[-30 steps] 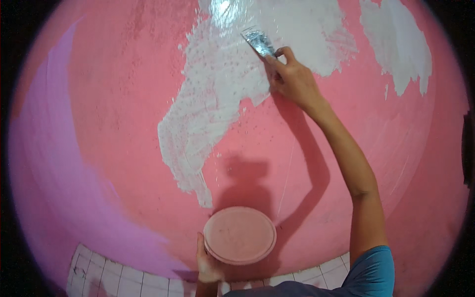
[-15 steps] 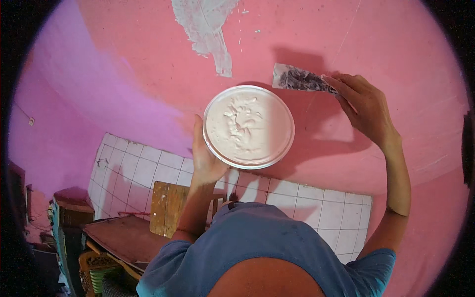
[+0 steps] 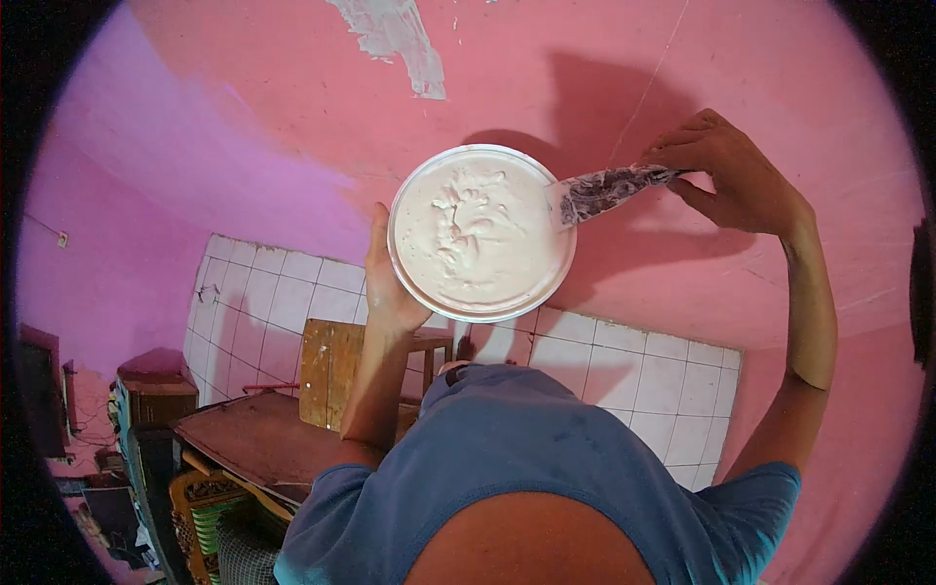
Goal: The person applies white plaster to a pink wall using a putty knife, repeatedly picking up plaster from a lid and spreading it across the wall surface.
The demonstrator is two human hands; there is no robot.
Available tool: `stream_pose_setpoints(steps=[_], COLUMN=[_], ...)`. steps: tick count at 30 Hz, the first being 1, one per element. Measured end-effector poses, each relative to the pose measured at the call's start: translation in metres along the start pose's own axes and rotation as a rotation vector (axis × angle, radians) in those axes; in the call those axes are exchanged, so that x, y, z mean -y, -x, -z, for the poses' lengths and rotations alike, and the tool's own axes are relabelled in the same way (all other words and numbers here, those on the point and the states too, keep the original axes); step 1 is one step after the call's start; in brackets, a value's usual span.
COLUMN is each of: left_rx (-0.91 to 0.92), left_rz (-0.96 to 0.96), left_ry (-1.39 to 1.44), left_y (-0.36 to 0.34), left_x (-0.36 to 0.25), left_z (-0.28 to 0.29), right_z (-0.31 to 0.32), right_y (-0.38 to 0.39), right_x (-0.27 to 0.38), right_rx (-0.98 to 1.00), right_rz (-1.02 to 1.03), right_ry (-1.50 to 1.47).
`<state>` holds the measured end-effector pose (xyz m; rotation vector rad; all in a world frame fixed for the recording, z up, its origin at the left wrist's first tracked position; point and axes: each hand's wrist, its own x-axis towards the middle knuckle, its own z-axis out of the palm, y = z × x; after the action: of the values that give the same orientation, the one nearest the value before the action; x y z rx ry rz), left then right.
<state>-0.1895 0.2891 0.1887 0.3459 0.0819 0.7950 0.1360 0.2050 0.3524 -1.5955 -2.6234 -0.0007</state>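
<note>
A round white tub of thick off-white putty (image 3: 473,234) is held up in front of the wall by my left hand (image 3: 390,288), which grips its lower left side; the thumb shows along the rim and the other fingers are hidden beneath. My right hand (image 3: 726,175) pinches the end of a putty knife (image 3: 609,193). Its dark blade is smeared with white and its wide tip overlaps the tub's right rim, at the putty's edge. A whitish patch of filler (image 3: 409,49) streaks the pink wall (image 3: 546,58) above the tub.
Pink wall curves round to a purple part (image 3: 117,214) on the left. Below lies a white tiled floor (image 3: 624,370). A wooden stool (image 3: 331,370) stands beneath my left forearm, beside a brown tabletop (image 3: 258,439), a carved chair (image 3: 195,507) and a cabinet (image 3: 156,400).
The putty knife has come down and tilted, its tip now at the tub's right rim instead of beside the wall above. The tub sits slightly higher and further left in view.
</note>
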Motion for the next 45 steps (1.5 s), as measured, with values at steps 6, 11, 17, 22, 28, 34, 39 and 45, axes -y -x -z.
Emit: stream_pose_setpoints(steps=[6,11,17,22,28,34,39,45], left_rx=[0.053,-0.230,0.095,0.125,0.112,-0.005,0.005,-0.250], left_rz=[0.036,0.001,0.050,0.154,0.228,0.171,0.095,-0.055], left_ry=[0.043,-0.214,-0.001,0.011,0.048,-0.080,-0.064,-0.261], left_y=[-0.004,-0.008,-0.007,-0.004,-0.003,-0.010,-0.003,0.005], left_x=[0.003,0.012,0.009,0.009,0.008,0.015,0.020,0.024], left_z=[0.013,-0.006,0.006,0.005,0.009,-0.009,-0.010,-0.037], right_z=[-0.031,-0.009,0.007,-0.032,-0.077,-0.095,-0.099,-0.069], right_y=[-0.002,-0.001,0.006,0.006,-0.002,-0.008,-0.001,0.007], right_x=[0.005,0.008,0.002,-0.004,-0.003,-0.002,-0.002,0.033], right_rx=[-0.093,-0.154,-0.090,-0.170,-0.198,-0.273,-0.410,-0.308], right_rz=[0.013,0.036,-0.044,-0.005,0.007,0.046,0.000,-0.213], right_ry=[-0.129,-0.040,0.103,-0.007,-0.227,-0.409,-0.262,-0.522])
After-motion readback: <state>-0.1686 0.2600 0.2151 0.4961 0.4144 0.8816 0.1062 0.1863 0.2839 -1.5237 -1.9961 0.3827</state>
